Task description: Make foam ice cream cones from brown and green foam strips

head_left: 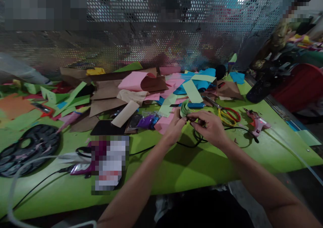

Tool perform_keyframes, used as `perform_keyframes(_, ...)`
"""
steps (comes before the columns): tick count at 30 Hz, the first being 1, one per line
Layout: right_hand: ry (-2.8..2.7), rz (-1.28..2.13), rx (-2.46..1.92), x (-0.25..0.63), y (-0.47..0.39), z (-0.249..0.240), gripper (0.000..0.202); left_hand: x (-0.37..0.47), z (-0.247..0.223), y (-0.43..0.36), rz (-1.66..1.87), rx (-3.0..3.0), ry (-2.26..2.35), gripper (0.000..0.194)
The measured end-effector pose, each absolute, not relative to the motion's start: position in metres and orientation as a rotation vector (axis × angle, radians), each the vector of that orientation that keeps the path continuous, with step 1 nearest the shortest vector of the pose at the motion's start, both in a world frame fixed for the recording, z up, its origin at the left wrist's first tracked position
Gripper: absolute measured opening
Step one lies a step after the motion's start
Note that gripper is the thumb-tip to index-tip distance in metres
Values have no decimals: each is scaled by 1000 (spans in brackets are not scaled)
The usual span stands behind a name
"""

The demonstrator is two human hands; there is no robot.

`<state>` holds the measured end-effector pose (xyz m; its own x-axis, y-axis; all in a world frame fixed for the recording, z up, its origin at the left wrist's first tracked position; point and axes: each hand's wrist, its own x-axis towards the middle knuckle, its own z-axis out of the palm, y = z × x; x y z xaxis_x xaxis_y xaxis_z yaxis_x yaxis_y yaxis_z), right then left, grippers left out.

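Between my two hands, above the front half of the green table, is a curled piece of light green paper with fringe-like layers. My left hand is closed around its lower left side. From the right, the fingers of my right hand pinch at its base; the exact contact is partly hidden by the fingers. Below the hands a black cable runs across the table. Scissors with yellow and red handles lie just right of my right hand.
A pink glue gun rests at the right, its cable looping leftward. Coloured paper sheets and strips pile up along the back against a perforated metal panel. At the left lies a black palette-like tray; a dark bottle lies at the right edge.
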<state>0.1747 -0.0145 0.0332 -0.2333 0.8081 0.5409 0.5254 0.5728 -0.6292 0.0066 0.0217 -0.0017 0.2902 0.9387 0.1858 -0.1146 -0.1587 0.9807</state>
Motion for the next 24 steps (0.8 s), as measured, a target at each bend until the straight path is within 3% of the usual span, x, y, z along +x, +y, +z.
perform_keyframes(14, -2000, 103, -1055, 177, -15, 31, 22, 5, -6, 24, 1142, 1307, 907, 14)
perform_keyframes(24, -2022, 114, -1058, 177, -15, 31, 22, 5, 1, 20, 1136, 1420, 887, 13)
